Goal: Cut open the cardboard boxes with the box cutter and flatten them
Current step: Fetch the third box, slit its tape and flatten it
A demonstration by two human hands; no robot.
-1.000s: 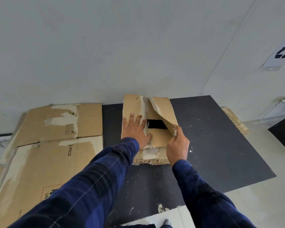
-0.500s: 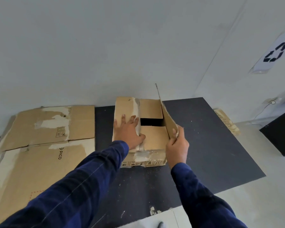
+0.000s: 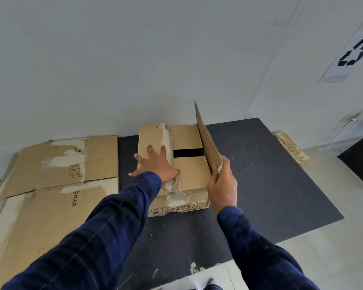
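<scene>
Cardboard box [image 3: 190, 173], flap [image 3: 208, 143] raised
Left grip [image 3: 157, 165] presses flat on top; right grip [image 3: 223, 185] pinches the upright right flap.

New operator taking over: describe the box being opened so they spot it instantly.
Find the black mat against the wall. On its far-left part sits the cardboard box. Unlike the flattened cardboard to its left, it stands boxy, with one flap held upright by the right hand.
</scene>
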